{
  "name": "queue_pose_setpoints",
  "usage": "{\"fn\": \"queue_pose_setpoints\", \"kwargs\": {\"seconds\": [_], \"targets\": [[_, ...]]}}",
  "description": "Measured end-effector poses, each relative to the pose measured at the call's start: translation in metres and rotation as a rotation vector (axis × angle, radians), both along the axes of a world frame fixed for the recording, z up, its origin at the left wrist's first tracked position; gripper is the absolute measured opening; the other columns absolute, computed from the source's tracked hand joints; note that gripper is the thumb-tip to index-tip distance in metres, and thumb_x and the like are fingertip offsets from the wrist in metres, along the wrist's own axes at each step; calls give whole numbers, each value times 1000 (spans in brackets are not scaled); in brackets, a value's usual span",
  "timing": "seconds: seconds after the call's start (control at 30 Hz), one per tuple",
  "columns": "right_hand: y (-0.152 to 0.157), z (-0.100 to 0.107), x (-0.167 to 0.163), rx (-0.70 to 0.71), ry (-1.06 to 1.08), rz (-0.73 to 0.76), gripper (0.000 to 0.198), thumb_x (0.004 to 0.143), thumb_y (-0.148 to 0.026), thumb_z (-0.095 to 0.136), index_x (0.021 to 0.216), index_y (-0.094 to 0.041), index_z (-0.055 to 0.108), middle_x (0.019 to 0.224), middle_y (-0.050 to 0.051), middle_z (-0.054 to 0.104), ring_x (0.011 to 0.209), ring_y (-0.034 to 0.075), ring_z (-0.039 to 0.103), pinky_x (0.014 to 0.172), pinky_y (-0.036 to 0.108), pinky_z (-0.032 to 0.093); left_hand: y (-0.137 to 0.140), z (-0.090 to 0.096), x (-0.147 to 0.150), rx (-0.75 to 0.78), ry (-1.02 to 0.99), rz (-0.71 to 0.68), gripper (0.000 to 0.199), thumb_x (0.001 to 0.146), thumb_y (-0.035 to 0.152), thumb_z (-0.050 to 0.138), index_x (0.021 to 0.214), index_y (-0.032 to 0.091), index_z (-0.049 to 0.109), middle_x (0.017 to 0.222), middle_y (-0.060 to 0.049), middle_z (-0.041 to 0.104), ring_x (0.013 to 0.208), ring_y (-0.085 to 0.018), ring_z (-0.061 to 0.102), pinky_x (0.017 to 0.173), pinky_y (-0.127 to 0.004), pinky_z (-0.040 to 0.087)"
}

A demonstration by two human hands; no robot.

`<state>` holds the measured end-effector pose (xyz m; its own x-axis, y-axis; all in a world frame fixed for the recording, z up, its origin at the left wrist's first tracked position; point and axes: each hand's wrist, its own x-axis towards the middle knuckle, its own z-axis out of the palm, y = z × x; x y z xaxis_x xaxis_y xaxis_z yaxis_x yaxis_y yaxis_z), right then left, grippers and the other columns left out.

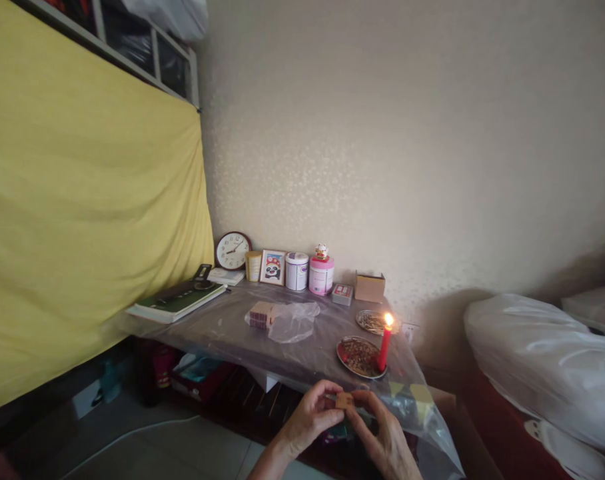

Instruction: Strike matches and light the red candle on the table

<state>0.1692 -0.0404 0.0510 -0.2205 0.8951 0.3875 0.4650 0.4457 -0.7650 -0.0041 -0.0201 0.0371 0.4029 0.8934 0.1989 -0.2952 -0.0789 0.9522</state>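
Note:
A small brown matchbox (344,401) is held between both hands, just in front of the table's near edge. My left hand (315,413) pinches its left end with thumb and fingers. Gripping the right end is my right hand (375,427), thumb below and fingers above. Beyond the hands, a lit red candle (385,347) stands upright at the right side of a round metal plate (350,369) holding dark bits. A second metal plate (365,321) lies behind it. Farther left, a stack of small boxes (260,315) sits beside crumpled clear plastic (293,323).
Along the wall stand a clock (232,251), a yellow cup (253,267), a panda picture (272,268), two tins, a card box (342,294) and a cardboard box (370,288). A green book (180,302) lies left. White bags (532,360) bulge at right.

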Motion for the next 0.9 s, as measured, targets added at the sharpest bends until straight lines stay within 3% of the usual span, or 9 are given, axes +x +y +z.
{"fn": "queue_pose_setpoints", "kwargs": {"seconds": [0.47, 0.9], "targets": [[0, 3, 1, 24, 7, -32, 24, 83, -40, 55, 96, -21, 61, 96, 4, 69, 91, 20, 64, 83, 26, 48, 2, -3, 1, -22, 7, 24, 34, 68, 22, 69, 99, 18, 57, 85, -2, 67, 80, -16, 59, 69, -26, 40], [0, 7, 0, -97, 46, 7, 26, 85, -43, 52, 98, -21, 58, 103, 4, 67, 98, 19, 62, 87, 27, 45, 1, 1, 2, -36, -53, -11, 35, 67, 20, 71, 99, 18, 57, 89, -4, 67, 82, -16, 59, 72, -26, 40]]}}
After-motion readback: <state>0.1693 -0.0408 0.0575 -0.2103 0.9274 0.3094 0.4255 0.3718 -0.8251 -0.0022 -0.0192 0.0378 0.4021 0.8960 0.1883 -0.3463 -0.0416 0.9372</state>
